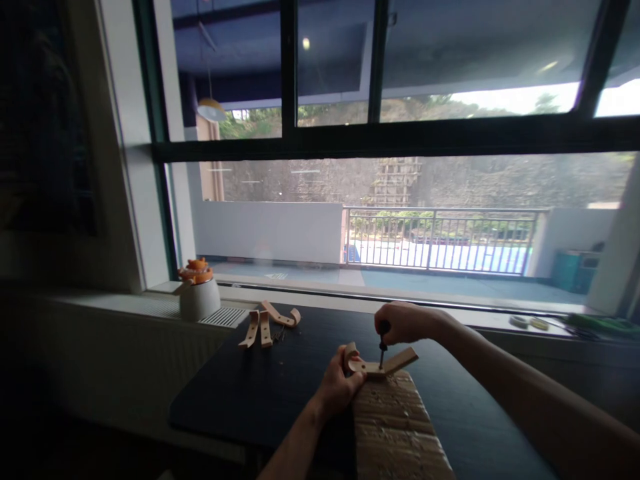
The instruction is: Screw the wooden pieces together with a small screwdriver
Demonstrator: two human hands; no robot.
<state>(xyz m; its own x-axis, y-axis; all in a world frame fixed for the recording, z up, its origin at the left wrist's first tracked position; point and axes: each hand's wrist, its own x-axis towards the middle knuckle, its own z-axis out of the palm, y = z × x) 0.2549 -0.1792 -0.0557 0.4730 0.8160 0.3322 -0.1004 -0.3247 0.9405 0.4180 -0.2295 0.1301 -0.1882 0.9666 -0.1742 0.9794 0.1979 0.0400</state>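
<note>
My left hand (340, 387) grips a curved wooden piece (400, 362) and holds it down on the far end of a pale wooden board (395, 427). My right hand (405, 322) is closed around the dark handle of a small screwdriver (382, 347), held upright with its tip on the wooden piece. The board lies on a dark table (250, 393) below a wide window.
Three more curved wooden pieces (267, 325) lie at the table's far left with small screws beside them. A white pot with an orange top (199, 290) stands on the windowsill. Small items (530, 323) lie on the sill at far right.
</note>
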